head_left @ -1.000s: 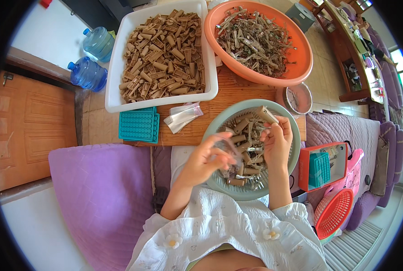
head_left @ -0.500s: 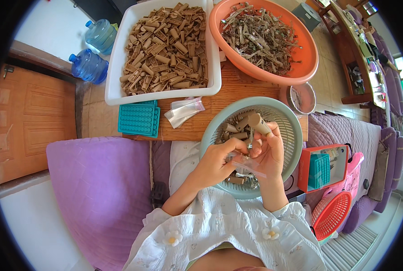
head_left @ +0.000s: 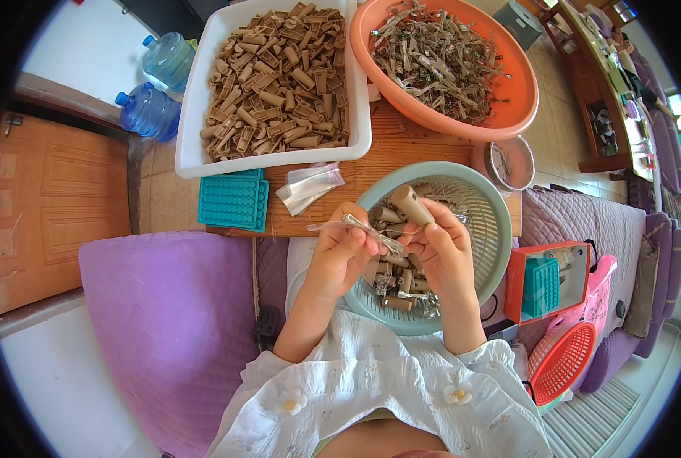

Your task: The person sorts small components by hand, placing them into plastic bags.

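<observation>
Over a grey-green colander (head_left: pixel 494 263), my right hand (head_left: pixel 449 256) grips a tan hollow plastic cylinder (head_left: pixel 412 204), tilted up to the left. My left hand (head_left: pixel 339 263) pinches a silvery, crinkled bundle in clear plastic (head_left: pixel 372 233), which stretches across toward the right fingers. A thin strand seems to run between the bundle and the cylinder; the exact join is hidden by the fingertips. Beneath both hands, more tan cylinders (head_left: pixel 396 303) and silvery bundles lie in the colander.
A white tub (head_left: pixel 279 166) of tan parts and an orange basin (head_left: pixel 520 103) of silvery bundles stand behind. Teal trays (head_left: pixel 233 200), clear bags (head_left: pixel 308 188) and a round clear container (head_left: pixel 511 164) sit on the wooden table. A red box (head_left: pixel 514 286) and red basket (head_left: pixel 562 366) are at right.
My left hand has drawn left and turned upward, bringing the silvery bundle out into view. The cylinder in my right hand has shifted slightly left and tilted differently.
</observation>
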Demonstrator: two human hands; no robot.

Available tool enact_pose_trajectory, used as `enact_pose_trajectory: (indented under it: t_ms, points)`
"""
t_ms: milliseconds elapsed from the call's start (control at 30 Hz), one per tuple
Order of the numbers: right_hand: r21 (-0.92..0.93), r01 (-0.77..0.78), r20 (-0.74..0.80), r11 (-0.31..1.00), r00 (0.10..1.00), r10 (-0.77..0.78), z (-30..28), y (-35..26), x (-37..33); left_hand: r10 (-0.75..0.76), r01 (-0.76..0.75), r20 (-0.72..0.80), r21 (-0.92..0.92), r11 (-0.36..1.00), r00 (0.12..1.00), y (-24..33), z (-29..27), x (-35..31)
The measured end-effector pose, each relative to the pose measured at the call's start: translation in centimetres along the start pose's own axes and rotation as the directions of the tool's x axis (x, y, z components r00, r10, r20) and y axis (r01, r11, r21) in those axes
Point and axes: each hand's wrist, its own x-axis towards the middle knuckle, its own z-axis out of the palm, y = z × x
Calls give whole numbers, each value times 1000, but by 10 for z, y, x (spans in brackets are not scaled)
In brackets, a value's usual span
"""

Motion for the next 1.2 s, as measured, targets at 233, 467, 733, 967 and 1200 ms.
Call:
enact_pose_trajectory:
  t_ms: [233, 467, 733, 967, 1200]
  points:
    - [-124, -16, -15, 992, 1000, 15, 3, 2, 2, -14, 10, -23, -169, 986, 1000, -4, -1, 3]
    - [-166, -6, 94, 986, 995, 21, -3, 12, 6, -18, -35, -165, -316, 948, 986, -7, -1, 6]
    - [-487, 26, 137, 873, 990, 46, 4, 20, 5, -21, -70, -215, -406, 911, 976, -10, -10, 4]
    - [-376, -98, -13, 921, 995, 100, -4, 14, 9, -10, -17, -96, -275, 961, 995, -2, -4, 3]
    - [125, -331, 195, 935, 932, 304, -6, 28, 12, -84, 107, 128, -182, 977, 988, -1, -1, -1]
